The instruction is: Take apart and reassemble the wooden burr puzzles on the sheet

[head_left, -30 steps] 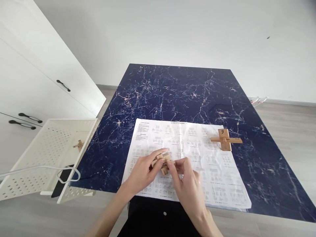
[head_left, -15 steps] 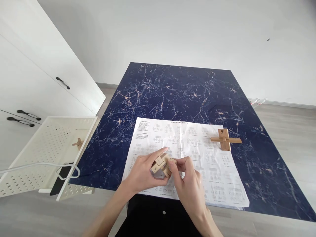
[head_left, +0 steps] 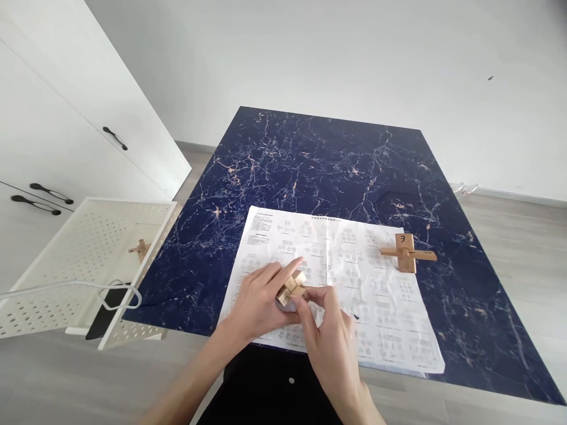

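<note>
Head view: wooden block puzzle (head_left: 292, 287) sits between both hands, above the near left part of the printed sheet (head_left: 376, 295) on the table (head_left: 319, 171).
Puzzle risk: a block could slip out or the cluster could come apart, should the two grips twist unevenly or one slacken.
Near-edge risk: a dropped block could bounce over the table's near side, since the hands work close to it.
Left hand (head_left: 262, 300): fingers spread about as wide as the puzzle, holding it from the left; index stretched along the far side, thumb along the near side.
Right hand (head_left: 330, 330): thumb and index nearly together, pinching the puzzle's right end.
Wooden cross (head_left: 404, 254): at the sheet's far right edge, well apart from both hands.
</note>
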Demonstrator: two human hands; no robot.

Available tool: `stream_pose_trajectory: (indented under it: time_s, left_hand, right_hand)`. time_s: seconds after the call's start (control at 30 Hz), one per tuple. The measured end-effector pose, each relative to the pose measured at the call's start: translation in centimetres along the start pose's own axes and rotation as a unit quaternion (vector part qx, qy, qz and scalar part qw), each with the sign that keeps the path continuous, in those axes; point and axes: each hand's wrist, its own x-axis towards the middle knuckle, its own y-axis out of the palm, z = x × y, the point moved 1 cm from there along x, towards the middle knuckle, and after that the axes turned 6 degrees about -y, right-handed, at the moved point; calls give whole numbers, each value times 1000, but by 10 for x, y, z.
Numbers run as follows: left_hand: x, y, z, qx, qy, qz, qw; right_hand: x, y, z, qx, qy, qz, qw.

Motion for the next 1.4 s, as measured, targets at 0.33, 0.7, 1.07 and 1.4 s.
stream_pose_trajectory:
  time_s: [0.33,0.7,1.07,1.4]
  left_hand:
    - [-1,-10,-2,-180,-5,90,980]
    - [-3,-10,0,-201,11,180,963]
    - [0,-9,6,-191,-102,198,956]
    - [4,-16,8,-140,-75,172,972]
  right_hand:
    - [18,-32,-18,90,-40,126,987]
    - [17,-32,-23,228,69,241,941]
    - [14,-61,-46,379,218,-4,899]
    - [-12,-30,-40,111,46,104,987]
